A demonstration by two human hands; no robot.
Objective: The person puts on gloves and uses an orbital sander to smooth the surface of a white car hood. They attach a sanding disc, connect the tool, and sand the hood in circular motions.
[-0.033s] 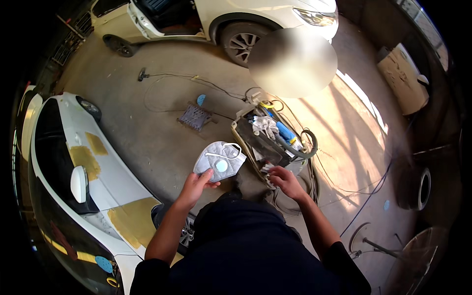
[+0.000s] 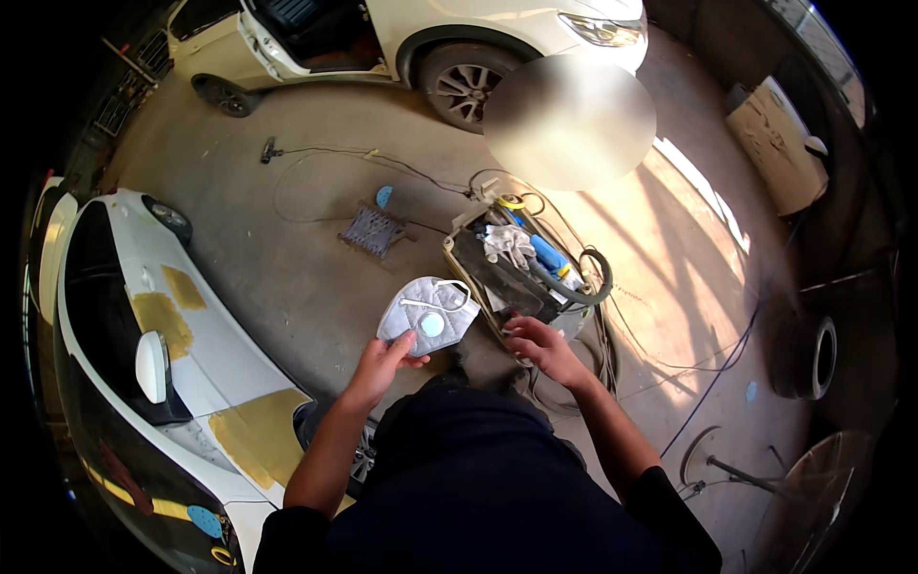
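Note:
In my left hand (image 2: 378, 365) is a grey respirator mask (image 2: 397, 320) with a round pale valve and white straps. The thumb lies on its front near the valve, and the fingers are behind its lower edge. My right hand (image 2: 543, 346) is held apart from the mask, just to its right, with loosely bent fingers and nothing visible in them. Beyond that hand stands a dark machine (image 2: 470, 256) with a tray-like top. White gloves (image 2: 510, 243), a blue roll-shaped object (image 2: 549, 254) and a yellow tape roll (image 2: 512, 202) lie on it.
A white car (image 2: 215, 354) with tan filler patches stands close on my left. Another white car (image 2: 402, 38) with an open door is at the far side. Cables (image 2: 421, 170) and a hose cross the floor. A tire (image 2: 820, 359) and a round-based stand (image 2: 708, 457) are right.
My right hand has shifted slightly left and up, a little closer to the mask. The mask stays in my left hand, and the surroundings have shifted slightly in view.

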